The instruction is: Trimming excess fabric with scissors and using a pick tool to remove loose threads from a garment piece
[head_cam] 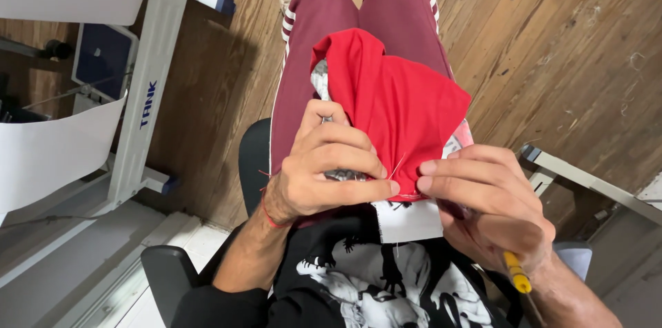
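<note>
White table frame (141,94) blocks the left; wooden floor (552,38) lies open right.

left hand (324,169): pinches red cloth (396,104) at its near edge
right hand (486,204): pinches the same edge just beside, yellow tool (516,274) in palm
thread (398,165): between the fingertips

Cloth (396,104) on lap, between hands.
</note>
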